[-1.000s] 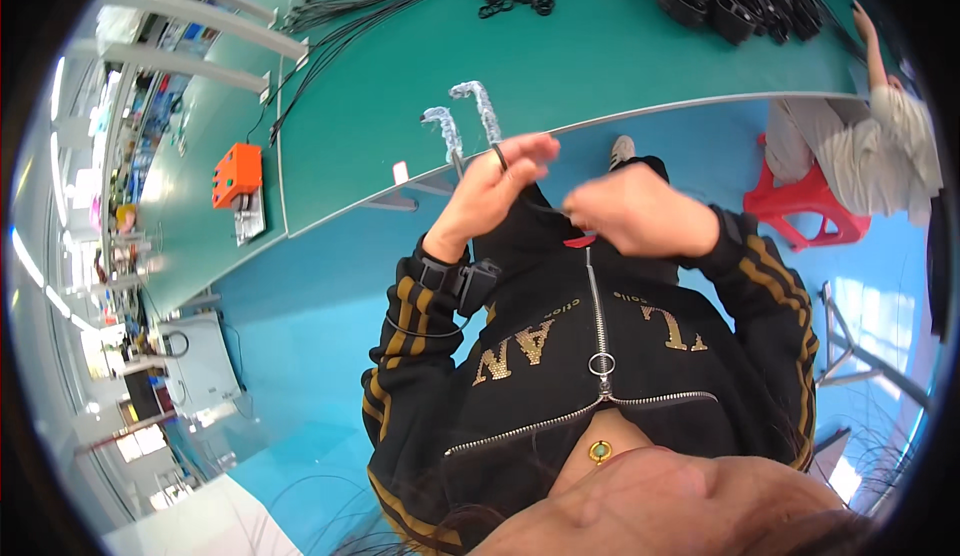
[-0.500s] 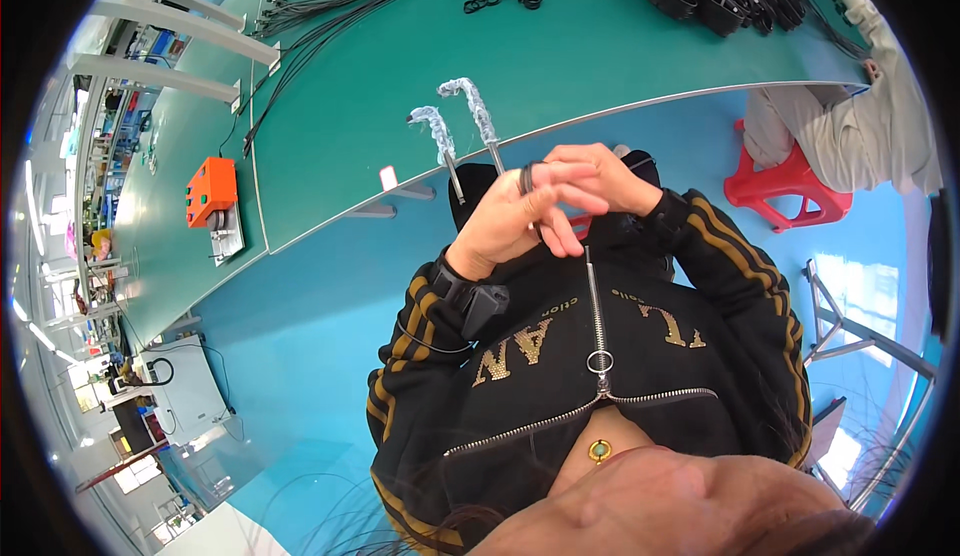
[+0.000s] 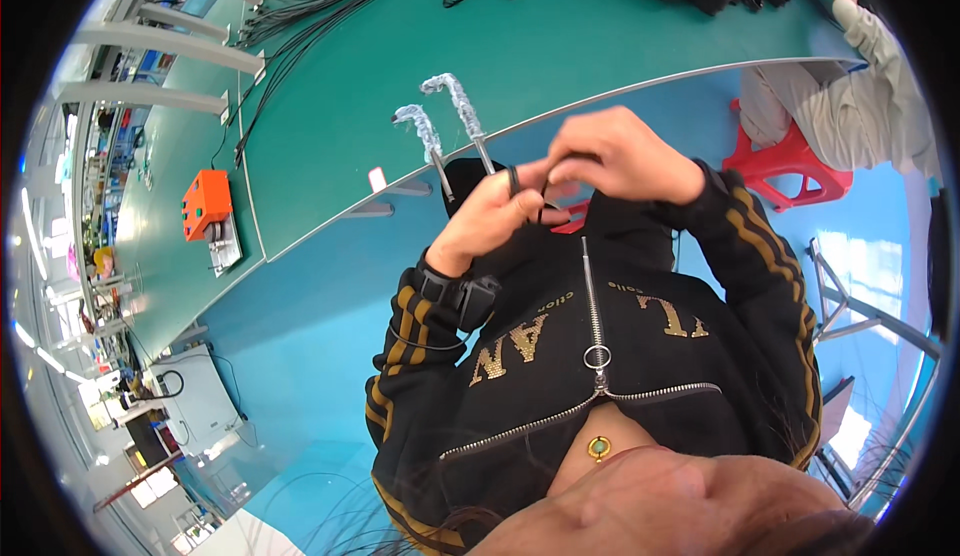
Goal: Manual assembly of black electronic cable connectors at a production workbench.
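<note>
- Thin black flexible cord [image 3: 514, 181] loops around the extended fingers of the left hand [image 3: 485, 221], over the lap; I cannot tell whether the thumb pins it.
- Right hand [image 3: 625, 156], bare and curled narrow, seems to pinch the strand at its fingertips.
- Light, even tension and turns laid side by side should suit this, clear of the two hooked metal rods with pale-blue wrapped ends [image 3: 460, 106] nearby.

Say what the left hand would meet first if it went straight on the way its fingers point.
Most likely the right hand, which lies just ahead of the left hand in the picture; depth is unclear, so it might pass underneath instead.
</note>
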Demonstrator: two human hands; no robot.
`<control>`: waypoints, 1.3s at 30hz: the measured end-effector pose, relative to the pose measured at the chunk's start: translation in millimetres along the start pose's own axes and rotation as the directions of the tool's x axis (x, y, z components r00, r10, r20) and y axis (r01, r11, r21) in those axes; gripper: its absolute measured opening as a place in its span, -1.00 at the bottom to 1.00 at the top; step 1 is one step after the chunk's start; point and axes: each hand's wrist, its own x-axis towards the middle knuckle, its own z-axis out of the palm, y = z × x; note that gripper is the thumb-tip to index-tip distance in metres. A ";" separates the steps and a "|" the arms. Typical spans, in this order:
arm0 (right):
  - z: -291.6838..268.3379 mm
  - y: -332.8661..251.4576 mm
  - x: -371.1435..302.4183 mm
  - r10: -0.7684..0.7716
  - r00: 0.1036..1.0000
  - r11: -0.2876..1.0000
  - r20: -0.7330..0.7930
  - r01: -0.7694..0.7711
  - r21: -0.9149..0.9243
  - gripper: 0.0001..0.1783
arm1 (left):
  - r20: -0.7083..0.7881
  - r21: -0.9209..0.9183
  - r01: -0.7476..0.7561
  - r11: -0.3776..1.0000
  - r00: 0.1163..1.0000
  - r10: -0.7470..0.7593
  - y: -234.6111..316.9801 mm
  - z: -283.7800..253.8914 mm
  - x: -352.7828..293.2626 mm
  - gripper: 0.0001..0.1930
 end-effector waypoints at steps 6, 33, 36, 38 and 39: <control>60.6 44.3 -15.5 0.143 0.989 0.846 -0.046 -0.098 0.524 -0.88 | 0.333 -0.341 0.233 0.911 0.936 -0.114 11.0 -11.9 -0.5 -0.46; 86.8 14.7 -63.0 0.482 0.864 0.737 0.148 -0.491 0.464 -0.79 | -0.182 -0.356 -0.275 0.893 0.958 0.223 24.3 -8.9 -0.9 -0.42; 67.1 -6.6 -63.4 0.274 0.958 0.945 0.086 -0.285 0.158 -0.77 | -0.382 -0.076 -0.350 0.934 0.875 0.297 13.7 -19.9 6.8 -0.47; 36.7 -20.8 -49.2 0.164 0.977 0.985 0.140 -0.169 0.027 -0.78 | -0.327 0.019 -0.278 0.960 0.906 0.269 0.7 -19.2 4.7 -0.49; 25.4 -23.6 -42.0 0.114 0.979 0.993 0.169 -0.109 -0.040 -0.79 | -0.274 0.121 -0.216 0.969 0.931 0.242 -5.7 -18.3 3.8 -0.50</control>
